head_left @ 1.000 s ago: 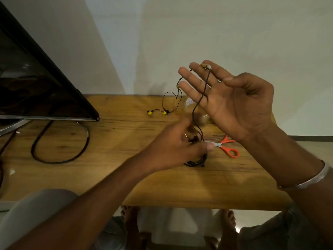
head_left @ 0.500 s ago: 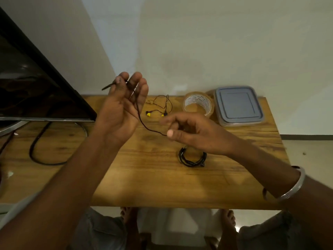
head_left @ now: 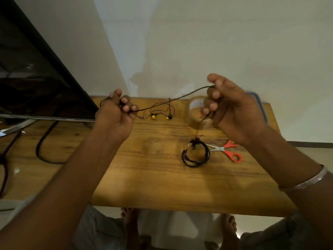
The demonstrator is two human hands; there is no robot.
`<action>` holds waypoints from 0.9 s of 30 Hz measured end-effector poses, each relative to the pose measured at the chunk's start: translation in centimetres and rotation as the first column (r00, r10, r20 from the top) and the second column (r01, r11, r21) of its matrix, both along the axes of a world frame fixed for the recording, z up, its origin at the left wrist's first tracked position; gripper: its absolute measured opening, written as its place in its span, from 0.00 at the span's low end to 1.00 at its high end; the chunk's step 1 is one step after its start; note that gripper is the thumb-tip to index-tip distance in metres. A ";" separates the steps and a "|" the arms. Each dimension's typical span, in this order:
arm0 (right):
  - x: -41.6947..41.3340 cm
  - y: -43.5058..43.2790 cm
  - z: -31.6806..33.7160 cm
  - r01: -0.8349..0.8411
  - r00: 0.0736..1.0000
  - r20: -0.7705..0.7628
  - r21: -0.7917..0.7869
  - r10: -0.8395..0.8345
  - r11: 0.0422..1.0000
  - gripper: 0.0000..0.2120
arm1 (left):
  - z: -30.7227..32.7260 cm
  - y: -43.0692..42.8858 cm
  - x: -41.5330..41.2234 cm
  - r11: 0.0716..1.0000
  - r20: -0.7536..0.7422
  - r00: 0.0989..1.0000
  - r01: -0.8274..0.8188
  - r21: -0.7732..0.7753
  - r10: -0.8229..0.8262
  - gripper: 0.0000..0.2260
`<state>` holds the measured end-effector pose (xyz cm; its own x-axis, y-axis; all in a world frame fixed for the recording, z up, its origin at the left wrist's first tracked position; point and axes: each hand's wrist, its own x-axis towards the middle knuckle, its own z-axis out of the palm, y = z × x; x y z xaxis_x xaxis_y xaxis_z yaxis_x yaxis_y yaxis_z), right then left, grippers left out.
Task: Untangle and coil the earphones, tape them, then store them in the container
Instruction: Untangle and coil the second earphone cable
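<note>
Clock set on the table (head_left: pixel 162 186) as I saw it, 12 at the wall.

Left hand (head_left: pixel 115 114): raised over the 10 o'clock edge, fingers (head_left: pixel 126 103) curled in and clamped on the black earphone cable (head_left: pixel 171 101); a short end looped out past the thumb. Right hand (head_left: pixel 234 112): raised over 1 o'clock, fingers curled, thumb and forefinger pinching the same cable at the top; more of it ran down inside the palm. The cable spanned between both hands with a shallow sag, clear of the wood.

Under that span, at 12 o'clock, the yellow earbuds (head_left: pixel 153 116) lay on the table among thin loose wire. Whether that wire joined the held cable, I could not tell.

A second set, the coiled earphones (head_left: pixel 195 153), lay at 2 o'clock, just beside the orange-handled scissors (head_left: pixel 228 150). Tape roll (head_left: pixel 196 109) stood at 1 o'clock, partly behind my right fingers. Container (head_left: pixel 259 103): only its blue-rimmed corner showed behind the right hand. Monitor (head_left: pixel 36 78) at 9 to 10 o'clock.
</note>
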<state>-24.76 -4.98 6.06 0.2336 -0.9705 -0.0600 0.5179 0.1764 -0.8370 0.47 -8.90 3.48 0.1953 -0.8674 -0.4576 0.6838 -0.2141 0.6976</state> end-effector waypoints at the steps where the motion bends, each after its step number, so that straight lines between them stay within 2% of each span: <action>1: -0.4 -0.2 0.4 0.009 0.993 0.120 0.034 -0.013 0.999 0.09 | -0.2 0.0 -0.2 0.999 0.000 1.000 -0.021 0.035 0.021 0.11; 4: -1.4 -0.3 1.0 -0.013 0.943 0.333 0.074 -0.013 0.997 0.11 | -0.5 0.1 -0.2 0.992 0.016 0.997 -0.081 0.101 0.079 0.12; 6: -1.6 -0.3 1.2 -0.018 0.941 0.337 0.049 0.001 0.999 0.12 | -0.2 0.6 -0.2 0.986 0.076 0.997 -0.019 0.165 0.007 0.14; 7: -1.4 -0.3 1.2 -0.025 0.955 0.295 0.033 0.014 0.999 0.13 | 0.2 1.1 -0.4 0.971 0.133 0.984 0.089 0.220 -0.120 0.19; 8: -1.0 -0.2 1.1 -0.030 0.975 0.223 0.020 0.025 0.999 0.14 | 0.6 1.7 -0.7 0.927 0.196 0.933 0.239 0.288 -0.301 0.27; 10: -0.1 0.2 0.8 -0.022 0.998 -0.056 -0.029 0.021 0.999 0.14 | 1.8 3.2 -2.2 0.794 0.347 0.720 0.490 0.360 -0.601 0.41; 11: 0.3 0.5 0.7 -0.023 0.964 -0.266 -0.094 -0.002 0.995 0.13 | 2.6 4.1 -3.0 0.780 0.486 0.612 0.521 0.346 -0.624 0.43; 12: 0.6 0.8 0.5 -0.044 0.881 -0.472 -0.165 -0.040 0.985 0.12 | 3.3 5.0 -3.8 0.822 0.657 0.530 0.504 0.265 -0.537 0.41; 13: 0.9 1.0 0.3 -0.081 0.781 -0.620 -0.219 -0.074 0.972 0.12 | 3.8 5.7 -4.4 0.869 0.816 0.456 0.482 0.109 -0.356 0.36; 14: 1.2 1.2 0.3 -0.113 0.708 -0.699 -0.253 -0.101 0.961 0.11 | 4.0 6.3 -4.7 0.863 0.919 0.372 0.499 -0.081 -0.129 0.27; 15: 1.4 1.3 0.2 -0.126 0.677 -0.725 -0.281 -0.125 0.951 0.11 | 3.8 6.6 -4.9 0.801 0.956 0.293 0.568 -0.188 0.016 0.17; 16: 1.5 1.3 0.2 -0.130 0.673 -0.724 -0.313 -0.148 0.941 0.10 | 3.5 6.7 -5.1 0.731 0.975 0.209 0.654 -0.196 0.075 0.14; 17: 1.7 1.3 0.1 -0.132 0.679 -0.714 -0.345 -0.169 0.929 0.09 | 3.0 6.5 -5.1 0.667 0.985 0.154 0.726 -0.169 0.083 0.18; 18: 1.7 1.3 -0.2 -0.136 0.684 -0.705 -0.375 -0.187 0.917 0.07 | 2.4 6.1 -5.1 0.622 0.987 0.155 0.768 -0.152 0.051 0.19; 20: 1.7 1.3 -0.9 -0.156 0.655 -0.719 -0.430 -0.233 0.889 0.05 | 1.5 5.5 -4.9 0.602 0.978 0.197 0.774 -0.198 0.069 0.13; 24: 1.2 1.0 -1.9 -0.195 0.497 -0.788 -0.510 -0.363 0.838 0.05 | 0.7 4.1 -3.4 0.663 0.973 0.130 0.714 -0.227 0.192 0.08; 27: 0.6 0.6 -1.8 -0.174 0.392 -0.754 -0.624 -0.527 0.762 0.05 | 0.4 3.6 -2.7 0.683 0.974 0.051 0.705 -0.193 0.222 0.08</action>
<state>-24.18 -4.41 4.27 0.2062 -0.8854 0.4166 -0.5841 -0.4529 -0.6736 -2.18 -5.29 3.89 -0.2779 -0.8675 0.4126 -0.6091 0.4912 0.6226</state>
